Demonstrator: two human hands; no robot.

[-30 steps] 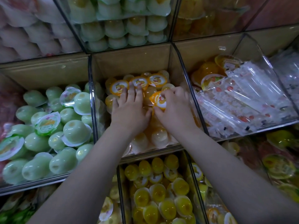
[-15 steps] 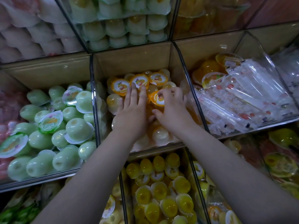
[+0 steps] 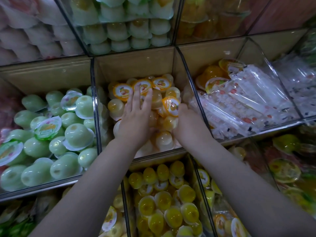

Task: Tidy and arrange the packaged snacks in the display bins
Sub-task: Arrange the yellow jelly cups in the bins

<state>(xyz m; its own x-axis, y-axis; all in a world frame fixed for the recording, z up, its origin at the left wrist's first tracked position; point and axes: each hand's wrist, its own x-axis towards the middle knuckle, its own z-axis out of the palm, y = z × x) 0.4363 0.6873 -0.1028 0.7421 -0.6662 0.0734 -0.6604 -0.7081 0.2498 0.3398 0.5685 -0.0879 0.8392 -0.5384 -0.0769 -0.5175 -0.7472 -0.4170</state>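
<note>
Here, in the head view, the left hand point(image 3: 135, 117) lies flat with straight fingers point(image 3: 147, 98) on the orange jelly cups point(image 3: 123, 92) in the middle bin point(image 3: 136, 65) — the right hand point(image 3: 189, 124) touches a tilted cup point(image 3: 171, 106) there, maybe gripping it, but its fingers are hidden.

We are looking down on tiers of display bins point(image 3: 42, 187) that are filling the whole view and stepping up toward 12 o'clock. Clear plastic dividers point(image 3: 94, 103) are running between them, and brown cardboard liners point(image 3: 133, 65) are backing the middle row. A metal front rail point(image 3: 259, 130) is catching dim light at 3 o'clock. A reddish-brown panel point(image 3: 282, 12) is showing at 1 o'clock. Soft glare is lying on the upper clear fronts.
</note>
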